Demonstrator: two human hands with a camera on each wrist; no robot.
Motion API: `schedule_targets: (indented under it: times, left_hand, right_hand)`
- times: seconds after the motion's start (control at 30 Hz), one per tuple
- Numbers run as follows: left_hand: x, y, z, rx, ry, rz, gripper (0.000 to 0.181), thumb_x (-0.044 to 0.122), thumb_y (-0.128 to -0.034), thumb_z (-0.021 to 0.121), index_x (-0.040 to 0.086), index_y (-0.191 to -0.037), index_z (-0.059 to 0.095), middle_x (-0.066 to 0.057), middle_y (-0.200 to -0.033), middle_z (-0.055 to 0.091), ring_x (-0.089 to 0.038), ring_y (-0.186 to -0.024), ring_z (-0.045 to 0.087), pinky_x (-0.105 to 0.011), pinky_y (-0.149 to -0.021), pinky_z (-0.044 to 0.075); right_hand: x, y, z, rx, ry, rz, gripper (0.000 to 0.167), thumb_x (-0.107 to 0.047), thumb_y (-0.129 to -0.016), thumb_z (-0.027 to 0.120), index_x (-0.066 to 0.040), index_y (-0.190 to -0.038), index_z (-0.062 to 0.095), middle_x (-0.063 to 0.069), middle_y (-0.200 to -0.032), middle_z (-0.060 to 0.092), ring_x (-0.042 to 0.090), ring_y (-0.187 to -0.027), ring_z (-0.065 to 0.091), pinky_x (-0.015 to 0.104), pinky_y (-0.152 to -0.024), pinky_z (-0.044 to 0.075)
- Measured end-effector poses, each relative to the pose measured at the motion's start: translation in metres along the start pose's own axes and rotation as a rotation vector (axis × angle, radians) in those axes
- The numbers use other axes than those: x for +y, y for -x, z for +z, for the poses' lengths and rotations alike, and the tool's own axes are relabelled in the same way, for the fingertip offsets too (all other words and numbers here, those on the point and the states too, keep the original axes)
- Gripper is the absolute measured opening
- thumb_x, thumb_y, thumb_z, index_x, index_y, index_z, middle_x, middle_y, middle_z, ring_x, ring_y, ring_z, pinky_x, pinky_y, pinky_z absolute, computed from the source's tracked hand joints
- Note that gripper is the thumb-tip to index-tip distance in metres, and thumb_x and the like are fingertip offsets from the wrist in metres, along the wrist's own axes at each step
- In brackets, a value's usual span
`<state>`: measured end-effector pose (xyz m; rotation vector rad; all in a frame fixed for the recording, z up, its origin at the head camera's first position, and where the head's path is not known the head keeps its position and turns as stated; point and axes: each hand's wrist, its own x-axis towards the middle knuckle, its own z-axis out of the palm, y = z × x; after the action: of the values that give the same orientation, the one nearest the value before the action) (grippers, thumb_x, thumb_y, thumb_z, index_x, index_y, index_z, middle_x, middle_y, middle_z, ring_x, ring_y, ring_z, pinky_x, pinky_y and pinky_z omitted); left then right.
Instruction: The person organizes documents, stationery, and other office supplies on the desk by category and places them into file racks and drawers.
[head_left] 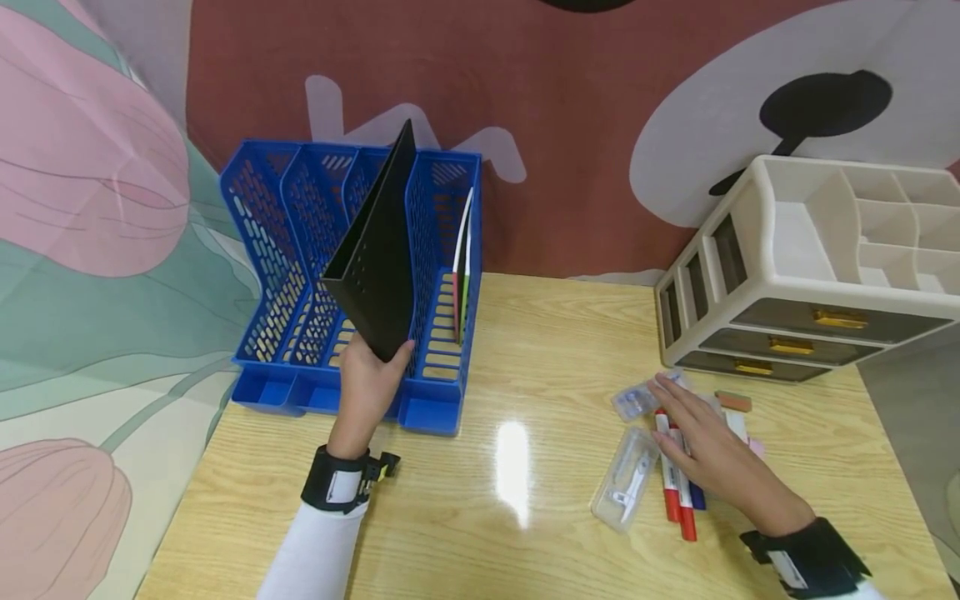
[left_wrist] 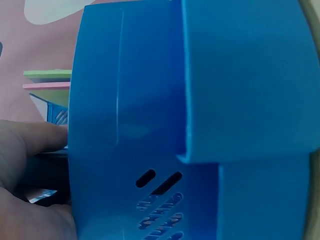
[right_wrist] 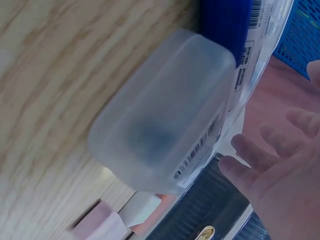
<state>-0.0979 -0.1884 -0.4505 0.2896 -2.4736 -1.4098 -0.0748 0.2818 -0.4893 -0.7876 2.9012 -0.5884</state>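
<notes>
One blue divider [head_left: 423, 242] separates black folder [head_left: 382, 283] from booklets [head_left: 459, 258].

I wear white sleeves [head_left: 315, 550] running down to black wristbands, my left hand [head_left: 369, 382] and right hand [head_left: 712, 457] bare. The left wristband [head_left: 317, 477] is wide, with a white rectangular label [head_left: 344, 487] and a small dark fitting [head_left: 390, 459] touched with yellow. The right wristband [head_left: 823, 552] bears a pale label [head_left: 787, 570] too.
</notes>
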Motion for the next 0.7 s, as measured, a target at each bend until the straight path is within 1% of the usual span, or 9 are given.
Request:
schedule_targets:
  times: [0.13,0.23,0.33,0.43,0.5,0.57,0.63,0.7]
  left_hand:
    - [-0.002,-0.001,0.0,-0.007,0.024,0.014,0.048,0.016,-0.0911,0.079,-0.007,-0.125,0.054,-0.027,-0.123,0.066,-0.041,-0.107,0.064,-0.059,-0.094,0.054]
    - [-0.002,-0.001,0.0,-0.005,0.047,0.025,0.05,0.018,-0.0908,0.08,-0.005,-0.127,0.054,-0.025,-0.124,0.065,-0.039,-0.107,0.064,-0.058,-0.093,0.054]
    - [-0.002,0.0,-0.001,0.017,0.071,0.047,0.049,0.017,-0.0902,0.08,-0.004,-0.126,0.054,-0.024,-0.122,0.065,-0.038,-0.105,0.063,-0.057,-0.09,0.055]
    - [0.0,0.001,-0.003,0.06,0.077,0.11,0.048,0.014,-0.0894,0.08,-0.005,-0.126,0.055,-0.025,-0.121,0.066,-0.038,-0.103,0.064,-0.056,-0.086,0.056]
    - [0.002,0.0,-0.005,0.091,0.073,0.162,0.046,0.01,-0.0887,0.08,-0.005,-0.125,0.056,-0.025,-0.118,0.067,-0.037,-0.101,0.066,-0.053,-0.082,0.058]
    - [0.003,-0.001,-0.008,0.107,0.057,0.204,0.045,0.007,-0.0885,0.079,-0.005,-0.126,0.056,-0.024,-0.117,0.068,-0.035,-0.098,0.068,-0.048,-0.08,0.059]
    - [0.004,-0.002,-0.01,0.105,0.041,0.231,0.044,0.005,-0.0887,0.079,-0.005,-0.126,0.056,-0.023,-0.116,0.068,-0.032,-0.096,0.068,-0.044,-0.078,0.059]
    - [0.005,-0.002,-0.013,0.083,0.043,0.244,0.047,0.005,-0.089,0.079,-0.003,-0.128,0.055,-0.022,-0.12,0.067,-0.03,-0.099,0.067,-0.043,-0.081,0.059]
  right_hand:
    - [0.0,0.002,0.001,0.007,-0.004,0.0,0.074,-0.025,-0.099,0.069,-0.007,-0.161,0.034,0.022,-0.165,0.034,0.05,-0.145,0.038,0.068,-0.111,0.037]
    - [0.001,0.003,0.001,0.009,-0.002,0.001,0.073,-0.025,-0.099,0.07,-0.006,-0.16,0.035,0.022,-0.164,0.035,0.049,-0.145,0.038,0.065,-0.116,0.034]
    - [0.002,0.005,0.0,0.005,-0.004,0.013,0.074,-0.025,-0.099,0.07,-0.006,-0.16,0.035,0.022,-0.165,0.034,0.048,-0.146,0.038,0.063,-0.119,0.031]
    - [0.002,0.007,-0.002,0.002,-0.008,0.03,0.074,-0.026,-0.099,0.07,-0.007,-0.161,0.034,0.022,-0.165,0.034,0.047,-0.147,0.037,0.061,-0.12,0.031]
    - [0.002,0.008,-0.002,0.006,-0.01,0.033,0.073,-0.026,-0.1,0.069,-0.007,-0.161,0.034,0.022,-0.165,0.034,0.047,-0.147,0.037,0.059,-0.121,0.031]
    - [0.003,0.008,-0.003,0.005,-0.009,0.035,0.073,-0.026,-0.1,0.069,-0.008,-0.161,0.034,0.022,-0.165,0.034,0.047,-0.147,0.036,0.057,-0.122,0.03]
    - [0.003,0.008,-0.003,0.012,-0.01,0.029,0.072,-0.026,-0.1,0.069,-0.007,-0.16,0.035,0.022,-0.164,0.034,0.047,-0.147,0.037,0.055,-0.124,0.029]
    - [0.004,0.008,-0.002,0.02,-0.013,0.019,0.072,-0.024,-0.099,0.069,-0.006,-0.16,0.036,0.023,-0.164,0.035,0.048,-0.146,0.037,0.051,-0.126,0.026]
